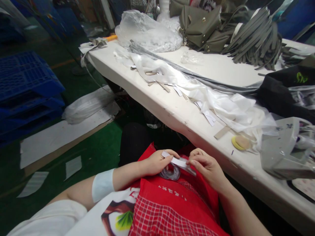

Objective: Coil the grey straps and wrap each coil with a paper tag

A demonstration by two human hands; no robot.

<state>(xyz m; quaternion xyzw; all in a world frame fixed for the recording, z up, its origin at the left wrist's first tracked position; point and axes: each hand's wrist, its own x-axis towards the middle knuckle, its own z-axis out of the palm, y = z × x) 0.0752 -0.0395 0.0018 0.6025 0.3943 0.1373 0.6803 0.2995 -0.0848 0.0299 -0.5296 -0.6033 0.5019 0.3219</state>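
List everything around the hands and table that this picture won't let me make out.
Head view:
White strip: its right-hand end, covered by the right hand's fingers.
Grey coil: its upper part, behind the left hand and strip.
White lettering on the red cloth: too small and blurred to read.
Grey bin: far side, cut off by the right edge.

The head camera faces forward and down, near the bare left hand [157, 163] and bare right hand [207, 166]. Past their grip shows a long white table [216, 65].
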